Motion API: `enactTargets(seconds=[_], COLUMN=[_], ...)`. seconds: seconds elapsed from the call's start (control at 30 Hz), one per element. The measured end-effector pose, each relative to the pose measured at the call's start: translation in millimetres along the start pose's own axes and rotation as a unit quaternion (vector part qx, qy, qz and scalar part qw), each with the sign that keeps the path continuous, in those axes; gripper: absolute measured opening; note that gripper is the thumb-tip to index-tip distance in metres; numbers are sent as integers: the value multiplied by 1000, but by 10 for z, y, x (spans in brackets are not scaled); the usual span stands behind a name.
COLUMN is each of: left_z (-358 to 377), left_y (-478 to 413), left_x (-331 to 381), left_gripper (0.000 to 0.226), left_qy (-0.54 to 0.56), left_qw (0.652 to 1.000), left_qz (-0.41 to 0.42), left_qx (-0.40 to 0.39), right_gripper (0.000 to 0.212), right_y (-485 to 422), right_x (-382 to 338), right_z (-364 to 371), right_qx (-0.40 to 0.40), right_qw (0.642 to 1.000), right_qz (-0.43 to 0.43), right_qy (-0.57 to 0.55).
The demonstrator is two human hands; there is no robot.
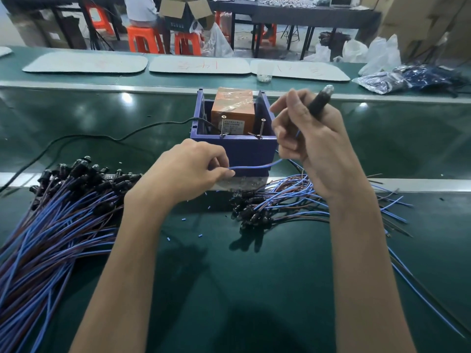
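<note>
Right hand wrapped round black lamp, held up beside box. Left hand pinching end of its blue wire, stretched across box front. Looks like strip/test step. Next, I reckon: steer wire tip onto screws, needs steady aim.

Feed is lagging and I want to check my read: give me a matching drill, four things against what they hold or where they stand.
1 left hand
2 right hand
3 box
4 cup

a holds orange block
b pinches blue wire
c grips black lamp
d stands far behind the box

Pairs: 1-b, 2-c, 3-a, 4-d
</note>
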State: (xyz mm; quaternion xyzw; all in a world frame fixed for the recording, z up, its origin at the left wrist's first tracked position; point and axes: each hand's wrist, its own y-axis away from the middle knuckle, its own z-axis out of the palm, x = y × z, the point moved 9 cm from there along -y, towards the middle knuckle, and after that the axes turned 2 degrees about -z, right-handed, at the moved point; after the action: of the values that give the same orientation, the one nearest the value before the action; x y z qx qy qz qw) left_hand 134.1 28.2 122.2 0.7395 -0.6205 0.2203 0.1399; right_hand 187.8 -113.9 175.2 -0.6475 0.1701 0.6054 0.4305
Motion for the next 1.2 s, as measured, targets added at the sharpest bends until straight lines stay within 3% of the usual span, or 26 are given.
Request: enactTargets(seconds=[0.17,0.33,0.43,0.5,0.57,0.7,0.9,1.2], left_z=[111,122,19,-99,-209,-293,-367,-432], left_y=[5,0,5,19,45,86,113,158], left_x=[13,-50,-22,88,210,356,396,423], left_gripper=[12,29,30,25,17,17,13,12], left_qy=[30,-4,-17,1,37,103,178,229], left_qw=[998,997,1000,997,989,971,949,931], left_qz=[0,-12,8,61,115,167,178,178], left_qx=[-58,-75,-21,38,86,139,189,221], right_gripper=[25,24,19,10,3,25,44,36], right_y=[-24,-27,-13,7,23,10,-16,-10], right_x=[74,168,294,399,482,491,343,149], right_z=[-49,-149,-143,-104,-37,17,-12,104], right_qx=[29,49,6,-36,-78,-101,-57,-47], right_qw=[999,995,978,953,941,948,979,982], right_qz=[31,65,104,121,129,114,48,-51], right_qy=[17,55,180,277,304,279,189,173])
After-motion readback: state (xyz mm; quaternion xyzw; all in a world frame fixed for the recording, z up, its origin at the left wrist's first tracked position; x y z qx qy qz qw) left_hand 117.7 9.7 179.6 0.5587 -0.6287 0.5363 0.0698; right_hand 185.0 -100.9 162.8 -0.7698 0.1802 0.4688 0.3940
